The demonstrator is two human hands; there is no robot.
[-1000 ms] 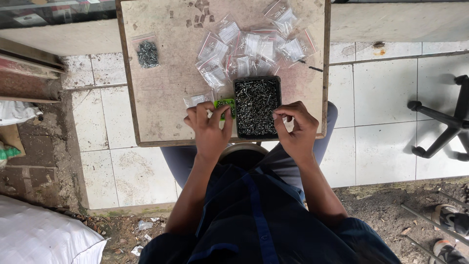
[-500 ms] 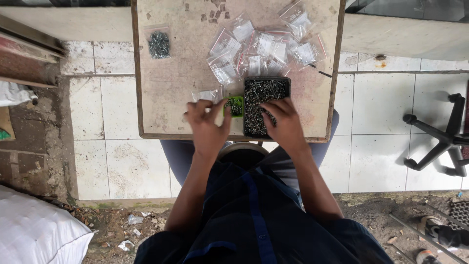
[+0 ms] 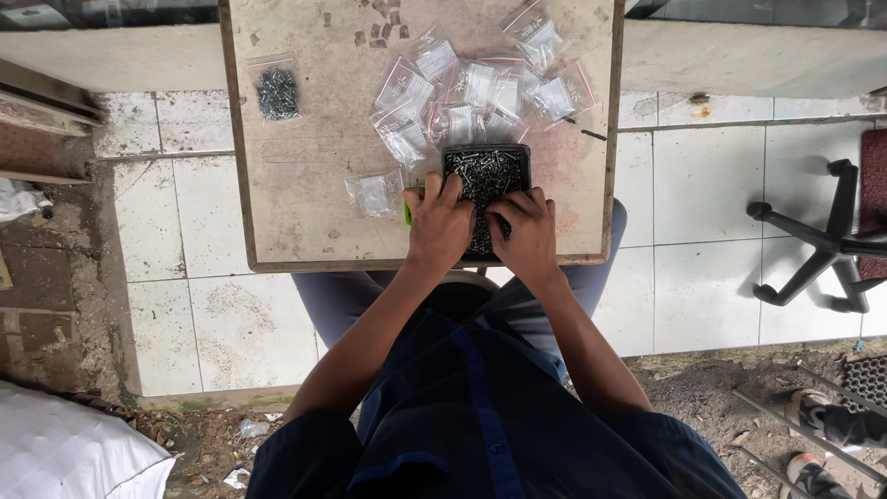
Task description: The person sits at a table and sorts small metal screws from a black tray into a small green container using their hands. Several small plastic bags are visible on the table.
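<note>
A black tray (image 3: 520,154) full of small metal screws (image 3: 488,170) sits near the front edge of a worn wooden table (image 3: 305,194). My left hand (image 3: 441,225) lies over the tray's left side, fingers spread among the screws, and it covers most of a small green container (image 3: 407,214) beside the tray. My right hand (image 3: 523,233) rests on the tray's lower right part, fingers curled down into the screws. Whether either hand has pinched a screw is hidden.
Several clear zip bags of small parts (image 3: 480,88) lie piled behind the tray. One empty-looking bag (image 3: 377,193) lies left of my hands, and a bag of dark screws (image 3: 277,92) sits at the table's far left. An office chair base (image 3: 822,240) stands on the tiles at right.
My left hand moved right, from the clear bag and green container onto the tray. My right hand went from the tray's right rim into the screws.
</note>
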